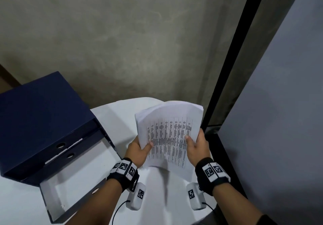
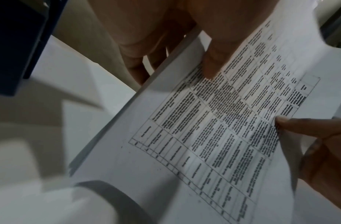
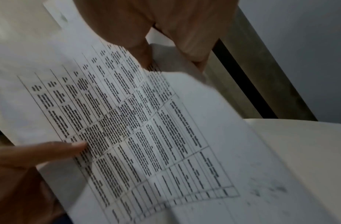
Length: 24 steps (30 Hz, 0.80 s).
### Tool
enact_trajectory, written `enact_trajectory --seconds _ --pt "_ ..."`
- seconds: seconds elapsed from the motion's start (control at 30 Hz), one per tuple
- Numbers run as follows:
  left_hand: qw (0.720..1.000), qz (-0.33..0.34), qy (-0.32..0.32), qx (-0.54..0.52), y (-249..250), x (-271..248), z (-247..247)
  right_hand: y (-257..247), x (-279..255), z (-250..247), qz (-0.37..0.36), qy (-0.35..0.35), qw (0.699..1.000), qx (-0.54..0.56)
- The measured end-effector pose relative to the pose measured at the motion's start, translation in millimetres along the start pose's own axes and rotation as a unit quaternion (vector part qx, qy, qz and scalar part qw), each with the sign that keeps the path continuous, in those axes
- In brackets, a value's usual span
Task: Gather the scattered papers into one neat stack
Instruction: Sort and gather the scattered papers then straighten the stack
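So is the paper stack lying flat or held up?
Held up: both hands, left hand and right hand, grip the stack above the table.

Behind the white table there's a rough grey-green plastered wall, mottled and dimly lit, brightest just above the table's rounded far edge. On the right, a black vertical frame strip runs down, and beside it a plain pale grey panel. On the table's left sits a dark navy file box, its flap lying open.
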<state>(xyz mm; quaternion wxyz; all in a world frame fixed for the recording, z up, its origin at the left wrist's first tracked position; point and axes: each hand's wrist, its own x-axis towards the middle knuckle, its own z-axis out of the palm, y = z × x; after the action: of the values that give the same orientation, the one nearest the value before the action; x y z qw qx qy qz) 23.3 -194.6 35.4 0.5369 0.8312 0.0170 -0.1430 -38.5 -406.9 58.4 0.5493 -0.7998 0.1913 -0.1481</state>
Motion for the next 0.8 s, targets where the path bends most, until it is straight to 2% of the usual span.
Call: enact_trajectory --seconds 0.1,0.2,0.33,0.47,0.63,0.73,0.8 --pt "1.0 0.008 -0.025 0.011 -5 -4 -8 -11 8 -5 -0.011 -0.005 0.999 0.049" --pt "0.998 -0.011 -0.051 0.021 -7 -14 -13 -26 19 -11 -0.023 -0.007 0.993 0.112" --pt "0.999 -0.033 -0.026 -0.018 -4 -22 -11 -45 28 -17 -0.059 -0.028 0.987 0.146" --pt "0.999 -0.027 -0.001 -0.023 11 -26 -11 -55 29 -20 -0.074 -0.051 0.983 0.159" --pt "0.999 -0.026 -0.014 -0.037 21 -29 -13 -32 22 -22 -0.004 -0.107 0.989 0.1" --pt "0.997 -0.04 -0.012 -0.071 32 -32 -20 -11 10 -23 0.046 -0.171 0.976 0.129" --pt "0.994 -0.059 -0.025 -0.085 34 -34 -25 -5 4 -23 0.056 -0.194 0.968 0.147"
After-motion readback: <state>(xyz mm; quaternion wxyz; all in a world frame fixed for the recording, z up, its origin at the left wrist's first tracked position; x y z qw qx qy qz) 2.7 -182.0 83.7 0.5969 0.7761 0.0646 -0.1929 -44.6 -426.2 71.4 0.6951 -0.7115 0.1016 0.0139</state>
